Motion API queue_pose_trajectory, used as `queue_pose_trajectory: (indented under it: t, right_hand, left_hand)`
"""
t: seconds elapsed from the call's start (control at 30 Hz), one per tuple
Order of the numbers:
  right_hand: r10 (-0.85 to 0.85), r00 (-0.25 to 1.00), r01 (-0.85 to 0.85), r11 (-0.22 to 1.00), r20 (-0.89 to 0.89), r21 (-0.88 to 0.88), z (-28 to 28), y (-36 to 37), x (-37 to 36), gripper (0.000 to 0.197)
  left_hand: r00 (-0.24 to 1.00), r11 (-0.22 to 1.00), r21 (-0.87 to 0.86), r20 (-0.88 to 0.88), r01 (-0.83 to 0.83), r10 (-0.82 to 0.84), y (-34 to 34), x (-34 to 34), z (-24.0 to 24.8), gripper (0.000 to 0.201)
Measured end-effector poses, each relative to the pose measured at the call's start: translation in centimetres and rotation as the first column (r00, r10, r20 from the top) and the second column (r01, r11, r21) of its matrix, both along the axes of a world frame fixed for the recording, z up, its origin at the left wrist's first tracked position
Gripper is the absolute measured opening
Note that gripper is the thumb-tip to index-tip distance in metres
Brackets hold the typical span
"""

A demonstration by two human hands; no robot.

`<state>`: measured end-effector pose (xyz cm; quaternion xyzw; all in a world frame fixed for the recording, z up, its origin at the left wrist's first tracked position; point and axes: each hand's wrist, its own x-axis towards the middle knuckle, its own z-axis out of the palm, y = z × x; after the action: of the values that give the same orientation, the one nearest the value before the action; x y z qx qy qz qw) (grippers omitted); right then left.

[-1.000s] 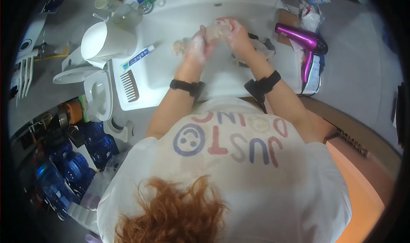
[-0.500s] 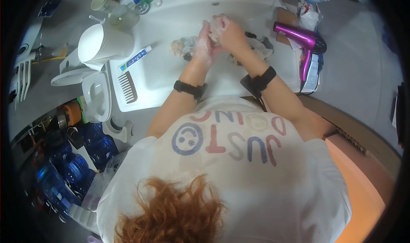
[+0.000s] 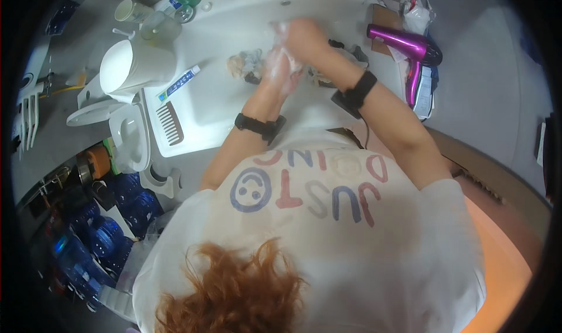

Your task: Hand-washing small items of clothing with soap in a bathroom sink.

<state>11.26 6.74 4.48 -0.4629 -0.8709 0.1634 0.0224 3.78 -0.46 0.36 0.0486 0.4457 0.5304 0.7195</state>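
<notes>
Over the white sink basin (image 3: 216,110) my two hands meet, both covered in white lather. My left hand (image 3: 278,69) is closed around a small whitish, soapy cloth (image 3: 292,59). Bent over it from the right, my right hand (image 3: 304,40) is closed on the same cloth; motion smears its fingers. Just left of my hands lies a crumpled bundle of wet beige and grey cloth (image 3: 243,65) in the basin. Another dark and grey wet cloth bundle (image 3: 354,57) lies to the right, partly behind my right forearm.
A toothpaste tube (image 3: 179,83) and a brown comb (image 3: 170,124) lie on the sink's left rim. A white bucket (image 3: 137,67) and a small toilet-shaped item (image 3: 130,135) stand left. At right lies a purple hair dryer (image 3: 404,43). Blue water bottles (image 3: 108,233) stand low at left.
My right hand has swung over and down across my left, and its fingers are now blurred. My left hand has turned slightly. The whole view has shifted a little.
</notes>
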Motion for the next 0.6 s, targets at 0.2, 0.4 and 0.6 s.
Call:
queue_pose_trajectory:
  t: [0.2,0.4,0.6]
  right_hand:
    - [0.118,0.977,-0.121,0.993,-0.176,-0.007,-1.9,-1.6,0.6,0.02]
    - [0.212,0.97,-0.198,0.973,-0.122,0.114,1.1,-5.1,-2.3,0.021]
    - [-0.002,0.974,0.001,1.0,-0.226,-0.006,-2.7,-0.7,0.2,0.021]
  left_hand:
    - [0.971,0.972,-0.059,0.059,-0.228,0.231,0.2,1.0,1.3,0.029]
    - [0.926,0.951,0.228,0.36,-0.208,0.116,-1.2,-2.3,-4.5,0.028]
    - [0.976,0.961,0.17,0.012,-0.218,0.22,-0.2,-0.7,1.5,0.028]
